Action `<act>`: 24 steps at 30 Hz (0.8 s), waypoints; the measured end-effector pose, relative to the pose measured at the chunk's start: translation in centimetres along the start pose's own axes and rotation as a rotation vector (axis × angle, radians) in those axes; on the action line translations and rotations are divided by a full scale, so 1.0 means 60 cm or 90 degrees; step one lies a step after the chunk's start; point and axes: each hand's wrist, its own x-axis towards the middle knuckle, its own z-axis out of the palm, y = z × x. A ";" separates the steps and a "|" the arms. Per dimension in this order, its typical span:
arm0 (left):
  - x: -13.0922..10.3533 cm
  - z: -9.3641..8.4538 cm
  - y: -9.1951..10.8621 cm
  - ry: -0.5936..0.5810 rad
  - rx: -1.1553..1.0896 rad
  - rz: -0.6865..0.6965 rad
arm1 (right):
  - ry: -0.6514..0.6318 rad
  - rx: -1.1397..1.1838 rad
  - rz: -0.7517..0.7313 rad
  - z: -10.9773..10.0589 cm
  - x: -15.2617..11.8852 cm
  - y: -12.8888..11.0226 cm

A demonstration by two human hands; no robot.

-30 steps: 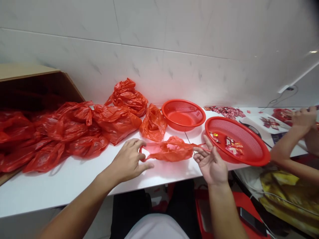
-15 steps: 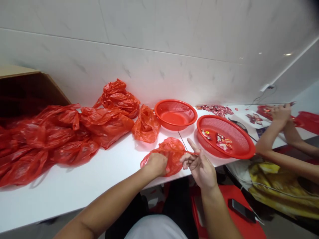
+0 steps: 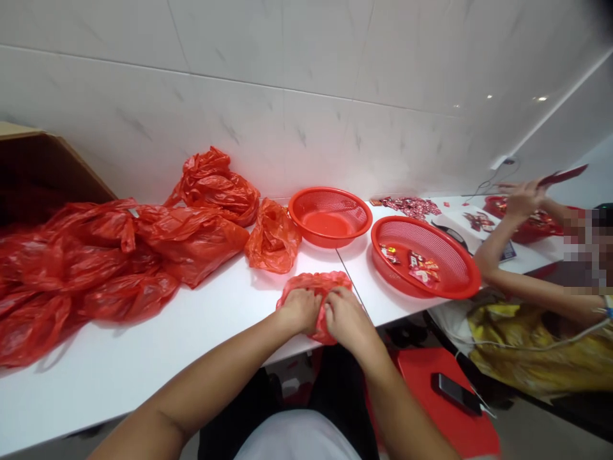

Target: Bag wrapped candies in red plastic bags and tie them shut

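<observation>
A small red plastic bag (image 3: pixel 325 281) lies at the front edge of the white table (image 3: pixel 205 351), directly before me. My left hand (image 3: pixel 302 309) is closed on its near left side, fingers curled into the plastic. On its right side, my right hand (image 3: pixel 345 317) has its fingers bent and pressed into the bag. The two hands are close together, with a strip of red plastic between them. What the bag contains is hidden. Just behind it stands another red plastic bag (image 3: pixel 274 239), its top gathered open.
Several filled red bags (image 3: pixel 110 255) are heaped at left beside a cardboard box (image 3: pixel 71 153). A red basket (image 3: pixel 330 236) stands behind; another basket (image 3: pixel 450 281) at right holds a few wrapped packets (image 3: pixel 421 267). A co-worker's arms (image 3: pixel 531 281) are farther right. A phone (image 3: pixel 457 393) lies on a red stool (image 3: pixel 431 364).
My right hand has come down and left from beside the bag onto it, its raised finger now bent. The red strand from the bag no longer shows. The co-worker's hands have shifted.
</observation>
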 end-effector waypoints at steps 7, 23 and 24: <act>-0.083 -0.016 -0.037 0.024 -0.008 0.136 | -0.139 -0.049 0.039 -0.023 0.060 0.138; -0.149 0.059 -0.054 0.120 -0.137 -0.010 | 0.011 -0.061 0.047 -0.170 0.209 0.394; -0.150 0.059 -0.053 0.118 -0.141 -0.020 | -0.008 -0.095 0.042 -0.150 0.206 0.403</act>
